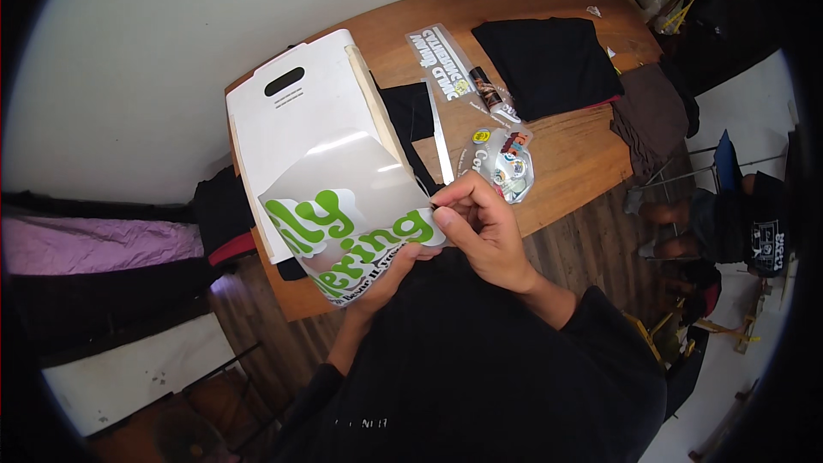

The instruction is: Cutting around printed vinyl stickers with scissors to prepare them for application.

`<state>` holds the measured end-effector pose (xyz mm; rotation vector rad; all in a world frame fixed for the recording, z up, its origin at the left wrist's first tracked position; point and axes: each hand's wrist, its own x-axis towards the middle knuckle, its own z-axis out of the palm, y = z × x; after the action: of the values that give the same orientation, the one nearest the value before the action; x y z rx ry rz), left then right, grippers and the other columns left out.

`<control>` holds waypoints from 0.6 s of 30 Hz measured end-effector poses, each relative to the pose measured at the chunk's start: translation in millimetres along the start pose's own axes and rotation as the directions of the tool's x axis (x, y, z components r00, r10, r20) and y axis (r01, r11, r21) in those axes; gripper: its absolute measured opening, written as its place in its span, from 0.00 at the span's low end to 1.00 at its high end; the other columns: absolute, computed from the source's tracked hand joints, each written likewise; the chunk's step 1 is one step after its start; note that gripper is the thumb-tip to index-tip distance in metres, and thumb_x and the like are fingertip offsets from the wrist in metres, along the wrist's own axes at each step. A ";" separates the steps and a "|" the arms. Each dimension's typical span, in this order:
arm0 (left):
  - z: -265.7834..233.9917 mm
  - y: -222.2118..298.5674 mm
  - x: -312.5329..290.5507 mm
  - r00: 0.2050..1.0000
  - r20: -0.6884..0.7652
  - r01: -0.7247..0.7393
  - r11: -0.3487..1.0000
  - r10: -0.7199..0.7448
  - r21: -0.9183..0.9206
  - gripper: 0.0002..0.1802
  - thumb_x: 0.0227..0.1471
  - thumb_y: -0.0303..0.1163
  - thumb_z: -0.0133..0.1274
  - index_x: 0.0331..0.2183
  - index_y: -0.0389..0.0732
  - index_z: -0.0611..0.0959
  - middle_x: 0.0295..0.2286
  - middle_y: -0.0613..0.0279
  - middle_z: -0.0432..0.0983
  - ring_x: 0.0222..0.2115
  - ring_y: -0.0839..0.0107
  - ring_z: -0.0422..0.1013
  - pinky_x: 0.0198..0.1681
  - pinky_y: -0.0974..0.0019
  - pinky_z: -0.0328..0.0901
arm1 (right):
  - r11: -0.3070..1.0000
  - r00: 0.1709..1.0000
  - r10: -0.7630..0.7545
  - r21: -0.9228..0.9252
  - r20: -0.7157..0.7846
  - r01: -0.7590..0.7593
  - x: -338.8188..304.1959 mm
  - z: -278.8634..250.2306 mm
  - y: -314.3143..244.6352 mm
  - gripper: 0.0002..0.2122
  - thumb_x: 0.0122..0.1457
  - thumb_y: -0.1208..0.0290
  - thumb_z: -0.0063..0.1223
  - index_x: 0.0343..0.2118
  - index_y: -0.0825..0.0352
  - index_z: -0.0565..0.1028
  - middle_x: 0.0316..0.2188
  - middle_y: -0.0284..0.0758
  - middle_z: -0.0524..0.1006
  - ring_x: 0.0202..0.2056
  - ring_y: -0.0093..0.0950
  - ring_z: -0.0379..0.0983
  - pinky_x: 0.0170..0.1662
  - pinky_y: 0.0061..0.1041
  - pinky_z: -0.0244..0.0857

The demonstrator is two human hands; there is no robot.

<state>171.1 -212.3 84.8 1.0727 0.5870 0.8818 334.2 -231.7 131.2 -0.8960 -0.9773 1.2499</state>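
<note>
A clear transfer film sheet (296, 171) with green lettering and smaller black print is lifted and curved in front of me. My left hand (390, 274) grips its lower edge, with most of the fingers hidden behind the print. At the right corner, my right hand (489, 236) pinches the film between thumb and forefinger, where a tiny dark bit shows at the fingertips. Under and beyond the film lies a large white panel (309, 120) with an oval slot. A long, thin pale strip (441, 141) rests just past my right hand, over black cloth (405, 110).
Across the wooden table (574, 171) lie a film with white lettering (441, 60), a dark cylindrical can (486, 90), a sheet of colourful prints (506, 163), folded black fabric (549, 69) and brown fabric (647, 116). A person (729, 214) sits at the right.
</note>
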 end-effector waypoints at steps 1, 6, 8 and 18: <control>-0.5 -2.0 -0.3 0.999 -0.014 0.036 0.998 -0.037 -0.051 0.13 0.55 0.23 0.44 0.43 0.31 0.74 0.36 0.53 0.76 0.36 0.67 0.74 0.41 0.69 0.69 | 1.000 1.000 -0.025 -0.009 -0.013 0.024 0.1 0.7 0.7 0.05 0.59 0.75 0.46 0.35 0.71 0.66 0.29 0.32 0.72 0.31 0.13 0.68 0.33 0.13 0.62; 1.9 3.2 0.1 1.000 0.022 0.022 1.000 -0.022 -0.018 0.13 0.55 0.24 0.44 0.42 0.31 0.74 0.35 0.53 0.76 0.36 0.67 0.74 0.41 0.69 0.69 | 0.998 0.998 -0.057 -0.036 -0.018 0.056 -0.4 0.6 1.8 0.04 0.59 0.78 0.44 0.37 0.71 0.66 0.30 0.32 0.71 0.31 0.14 0.68 0.34 0.12 0.63; 1.8 3.0 -0.8 0.999 0.019 0.034 0.999 -0.033 -0.032 0.12 0.55 0.24 0.44 0.42 0.31 0.74 0.35 0.53 0.76 0.36 0.67 0.74 0.41 0.69 0.69 | 0.995 0.997 -0.074 -0.063 -0.020 0.073 -0.5 1.4 0.7 0.04 0.59 0.79 0.44 0.36 0.71 0.66 0.30 0.33 0.71 0.31 0.14 0.68 0.34 0.12 0.63; 5.9 7.3 -3.5 0.999 0.032 0.029 0.999 -0.028 -0.032 0.13 0.56 0.25 0.44 0.43 0.31 0.73 0.36 0.53 0.76 0.36 0.66 0.74 0.42 0.69 0.68 | 0.994 0.995 -0.097 -0.053 -0.025 0.096 -0.5 2.8 -2.7 0.04 0.59 0.78 0.45 0.36 0.71 0.66 0.29 0.32 0.72 0.30 0.14 0.68 0.32 0.12 0.63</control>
<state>171.5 -216.7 93.8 1.0448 0.5581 0.8457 332.4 -232.5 134.7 -0.8940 -1.0229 1.1322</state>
